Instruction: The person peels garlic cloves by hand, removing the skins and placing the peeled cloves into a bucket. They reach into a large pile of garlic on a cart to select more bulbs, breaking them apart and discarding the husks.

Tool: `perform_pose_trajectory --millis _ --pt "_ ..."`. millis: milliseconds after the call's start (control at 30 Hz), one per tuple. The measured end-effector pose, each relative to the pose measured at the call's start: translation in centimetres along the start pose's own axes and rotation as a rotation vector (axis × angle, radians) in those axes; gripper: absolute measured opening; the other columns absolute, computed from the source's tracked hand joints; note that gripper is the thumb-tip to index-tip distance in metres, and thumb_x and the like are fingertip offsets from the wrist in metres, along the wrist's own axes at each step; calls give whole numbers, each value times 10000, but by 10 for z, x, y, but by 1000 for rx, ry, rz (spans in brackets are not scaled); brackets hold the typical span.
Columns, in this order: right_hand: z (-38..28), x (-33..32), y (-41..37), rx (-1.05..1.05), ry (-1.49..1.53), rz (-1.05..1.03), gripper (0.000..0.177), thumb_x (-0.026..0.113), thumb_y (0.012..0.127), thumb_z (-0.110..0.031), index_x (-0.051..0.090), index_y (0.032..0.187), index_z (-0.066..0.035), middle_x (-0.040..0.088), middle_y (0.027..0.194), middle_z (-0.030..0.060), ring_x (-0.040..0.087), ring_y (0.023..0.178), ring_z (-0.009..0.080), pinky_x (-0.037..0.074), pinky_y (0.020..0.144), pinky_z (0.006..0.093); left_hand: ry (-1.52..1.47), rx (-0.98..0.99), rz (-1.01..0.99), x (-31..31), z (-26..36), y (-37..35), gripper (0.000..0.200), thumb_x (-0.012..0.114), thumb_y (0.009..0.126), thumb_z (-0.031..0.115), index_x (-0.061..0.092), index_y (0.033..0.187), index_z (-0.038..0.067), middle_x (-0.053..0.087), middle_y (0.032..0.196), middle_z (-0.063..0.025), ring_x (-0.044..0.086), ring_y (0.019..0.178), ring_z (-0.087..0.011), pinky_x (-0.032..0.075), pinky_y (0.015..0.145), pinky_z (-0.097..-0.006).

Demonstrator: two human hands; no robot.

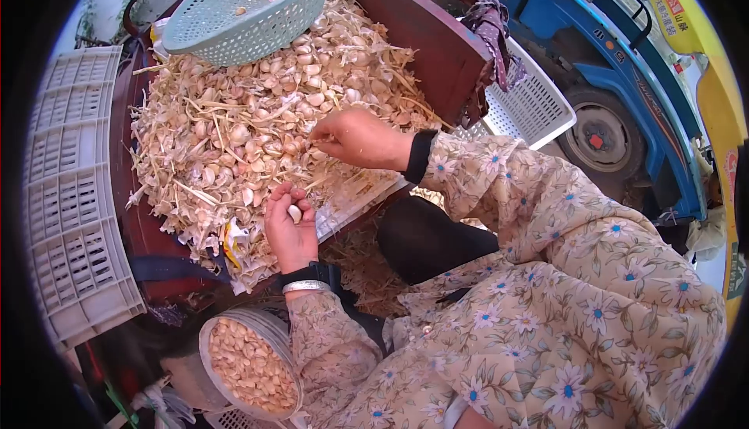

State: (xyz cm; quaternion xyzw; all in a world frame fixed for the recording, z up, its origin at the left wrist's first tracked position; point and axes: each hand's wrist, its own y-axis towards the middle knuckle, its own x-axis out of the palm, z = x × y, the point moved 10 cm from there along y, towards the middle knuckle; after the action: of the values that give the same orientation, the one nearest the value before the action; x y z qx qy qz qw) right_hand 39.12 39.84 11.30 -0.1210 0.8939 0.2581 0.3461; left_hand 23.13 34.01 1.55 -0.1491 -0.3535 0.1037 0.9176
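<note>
A big heap of garlic cloves and dry skins [234, 117] fills a dark red tray [421, 31]. My left hand [289, 230] rests at the heap's near edge, fingers curled around a single garlic clove [294, 213]. My right hand [355, 138] reaches into the heap from the right, fingertips pinched among the cloves and stalks; I cannot tell what it grips. Both arms wear floral sleeves.
A teal plastic basket [250, 7] sits tilted on the heap's far side. A round container of peeled cloves [250, 366] stands below my left wrist. White plastic crates lie at the left [70, 195] and right [530, 101]. A blue vehicle [616, 78] is parked behind.
</note>
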Motion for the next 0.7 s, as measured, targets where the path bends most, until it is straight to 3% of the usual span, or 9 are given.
perform_pose_trajectory --millis 133,167,300,400,533,600,700 --pt "-13 43 42 -15 -150 -39 203 604 730 -138 631 907 -40 615 876 156 603 804 322 475 687 412 20 -26 -8 0 0 1 177 490 885 130 521 1027 30 562 805 -74 494 650 -123 382 504 -213" --pt "-9 59 44 24 -246 -131 216 593 707 -138 627 903 -54 590 889 156 595 795 334 468 690 427 19 -31 -11 3 0 0 178 492 887 137 521 1025 28 565 808 -75 494 647 -120 380 502 -212" --pt "-8 59 42 -13 -296 -71 249 576 672 -88 625 916 -69 565 856 150 590 770 344 461 671 437 36 -48 -31 9 -2 2 176 504 893 163 531 1001 27 579 794 -71 498 612 -111 380 495 -211" --pt "0 33 30 6 25 42 274 597 698 -91 619 965 -32 611 835 173 595 772 329 472 670 397 53 -47 -70 12 -5 1 181 508 896 168 540 1008 30 585 781 -62 503 606 -104 378 494 -206" --pt "-21 24 -1 31 123 -53 262 562 803 -115 556 1037 1 617 824 189 601 772 340 474 679 399 136 28 -71 27 -5 -8 209 547 891 171 546 1057 46 581 781 -36 491 604 -84 366 494 -193" --pt "-37 27 -14 60 106 -203 227 564 812 -119 536 1008 -7 599 784 206 599 792 364 466 669 411 196 74 -119 37 -6 -11 240 575 881 171 543 1088 55 575 786 -16 481 601 -70 359 494 -184" --pt "-52 13 -21 8 154 -190 163 577 786 -105 588 925 -20 597 799 194 586 761 357 465 661 394 304 108 -268 50 -13 -17 319 611 861 169 520 1147 61 553 806 24 454 585 -38 336 483 -165"
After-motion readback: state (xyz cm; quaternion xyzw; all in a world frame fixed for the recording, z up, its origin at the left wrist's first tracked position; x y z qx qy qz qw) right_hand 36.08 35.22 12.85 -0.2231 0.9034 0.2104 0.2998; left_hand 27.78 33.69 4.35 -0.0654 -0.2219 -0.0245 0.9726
